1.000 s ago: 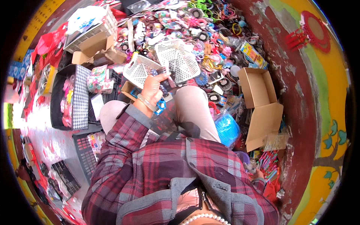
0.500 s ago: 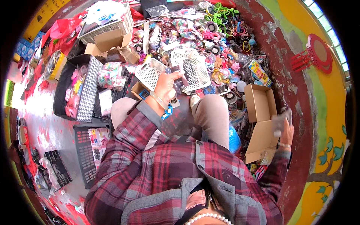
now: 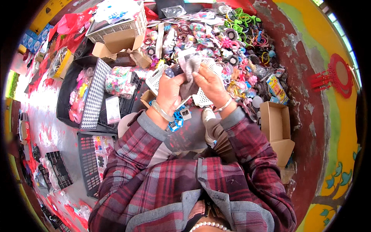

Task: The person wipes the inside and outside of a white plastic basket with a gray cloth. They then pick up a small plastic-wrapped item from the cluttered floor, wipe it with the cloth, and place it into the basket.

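Hands meet over a heap of trinkets (image 3: 251,58), upper ctr of frame: we see the left hand (image 3: 167,92) w/ fingers curled round a dark spotted item (image 3: 176,70), while the right hand (image 3: 211,87) has its fingers pinching a grey cloth (image 3: 190,73) against it. A pale piece (image 3: 187,55) juts above the cloth; we can't tell what it is. Behind the hands we spot a white perforated basket (image 3: 152,80) & a second basket (image 3: 216,70), both partly blocked from our view by them.

Just below the left wrist, approx. ctr: a blue packet (image 3: 176,123). Upper left, a pale crate (image 3: 116,34) w/ a white bag (image 3: 110,11) on top, an open cardboard box (image 3: 120,40) in front. Mid-left, a checked box (image 3: 94,94) w/ pink & other bright pieces (image 3: 75,102) inside; just beside it, a clear bag (image 3: 119,82) of colourful bits. Lower left, a black slatted basket (image 3: 88,166). At right, an open carton (image 3: 275,121) sits near the right sleeve (image 3: 251,141). Far right, we note a red round ornament (image 3: 341,75) on the wall (image 3: 320,116).
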Tool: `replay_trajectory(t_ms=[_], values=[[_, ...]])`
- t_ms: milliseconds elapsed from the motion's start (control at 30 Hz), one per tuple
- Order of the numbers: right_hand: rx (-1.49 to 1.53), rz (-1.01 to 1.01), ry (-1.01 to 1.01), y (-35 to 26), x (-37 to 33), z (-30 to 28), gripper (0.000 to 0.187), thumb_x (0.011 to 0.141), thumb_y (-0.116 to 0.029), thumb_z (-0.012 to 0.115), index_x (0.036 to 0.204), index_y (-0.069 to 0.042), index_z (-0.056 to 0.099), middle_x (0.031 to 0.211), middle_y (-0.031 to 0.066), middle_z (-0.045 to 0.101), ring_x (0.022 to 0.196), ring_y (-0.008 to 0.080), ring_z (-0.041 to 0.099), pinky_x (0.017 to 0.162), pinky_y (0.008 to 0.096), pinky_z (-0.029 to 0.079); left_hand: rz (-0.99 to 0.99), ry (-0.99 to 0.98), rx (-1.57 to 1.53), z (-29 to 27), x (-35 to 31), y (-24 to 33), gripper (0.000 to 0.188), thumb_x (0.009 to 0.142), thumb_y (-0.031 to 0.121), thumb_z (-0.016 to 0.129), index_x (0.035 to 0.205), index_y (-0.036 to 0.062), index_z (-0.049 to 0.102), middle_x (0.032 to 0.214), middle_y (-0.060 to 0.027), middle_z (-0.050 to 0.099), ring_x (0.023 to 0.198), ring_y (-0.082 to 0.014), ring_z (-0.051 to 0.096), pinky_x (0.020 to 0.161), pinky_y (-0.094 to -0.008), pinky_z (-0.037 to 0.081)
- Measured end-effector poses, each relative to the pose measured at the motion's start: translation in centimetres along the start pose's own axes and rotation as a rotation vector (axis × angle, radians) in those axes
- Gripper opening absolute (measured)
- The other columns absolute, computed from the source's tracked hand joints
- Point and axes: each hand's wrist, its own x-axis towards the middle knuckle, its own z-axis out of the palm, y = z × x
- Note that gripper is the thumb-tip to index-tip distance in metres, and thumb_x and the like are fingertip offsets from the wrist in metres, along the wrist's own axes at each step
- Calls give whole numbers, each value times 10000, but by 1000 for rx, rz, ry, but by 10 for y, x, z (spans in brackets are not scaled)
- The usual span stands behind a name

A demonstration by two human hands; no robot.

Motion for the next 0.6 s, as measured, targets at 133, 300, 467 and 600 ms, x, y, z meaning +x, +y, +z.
replay_trajectory(t_ms=[133, 300, 467, 600], values=[[-41, 27, 181, -4, 9, 26, 452, 818, -208, 598, 1174, 24, 446, 1069, 208, 537, 1010, 326, 531, 858, 345, 413, 28, 55, 73, -16, 8, -4, 243, 760, -55, 534, 993, 3, 576, 910, -65, 621, 805, -159, 609, 706, -269, 489], [69, -10, 450, 19, 20, 43, 260, 819, -91, 574, 1037, 5, 469, 864, 192, 567, 786, 307, 578, 702, 351, 448, 31, 46, 124, -27, 6, -20, 246, 766, -60, 544, 998, 18, 564, 896, -27, 594, 796, -125, 580, 719, -237, 460], [-184, -118, 456, 13, 25, 40, 161, 844, -81, 529, 982, -23, 470, 789, 201, 564, 709, 385, 566, 600, 406, 442, 17, 120, 30, -20, 2, -14, 251, 761, -63, 543, 997, 19, 556, 898, -25, 591, 801, -132, 571, 726, -259, 457], [-357, -74, 402, 17, 23, 31, 158, 860, -98, 501, 1001, -43, 455, 768, 228, 563, 701, 421, 551, 542, 458, 414, -24, 85, 9, -23, 3, -16, 252, 753, -47, 575, 992, 34, 563, 880, -33, 606, 776, -150, 587, 711, -281, 473]])
